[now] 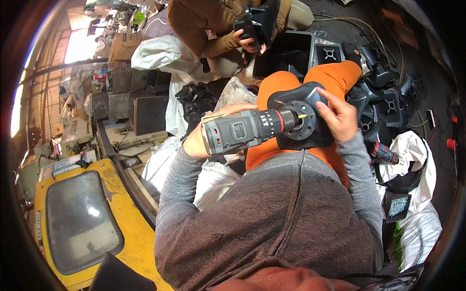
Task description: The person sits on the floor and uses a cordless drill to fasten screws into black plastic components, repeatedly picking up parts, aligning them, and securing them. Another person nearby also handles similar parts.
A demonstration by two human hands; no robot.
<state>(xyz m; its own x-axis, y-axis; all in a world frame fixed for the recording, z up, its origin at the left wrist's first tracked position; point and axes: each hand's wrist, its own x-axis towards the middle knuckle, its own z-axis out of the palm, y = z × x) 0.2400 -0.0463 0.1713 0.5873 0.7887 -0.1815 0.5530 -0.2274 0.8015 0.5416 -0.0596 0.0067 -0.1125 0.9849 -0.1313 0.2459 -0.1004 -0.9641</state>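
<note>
A grey cordless drill [238,131] with a red ring lies level in my left hand [195,143], its fingers wrapped around the body. The drill's chuck is over the round flange [307,130] of a black plastic part [310,92] that rests on my lap. A small yellow bit tip shows at the chuck. On the right side of this part is my right hand [340,116], index finger and thumb stretched out and apart over its edge. Its other fingers are partly curled, and I see nothing held in them.
Across from me a person [208,29] handles another black part [264,24] beside a black crate [310,41]. Several similar parts [388,104] lie to the right. A second drill [385,153] and a tray of screws [398,207] are near my right elbow. A yellow windowed panel [109,169] stands left.
</note>
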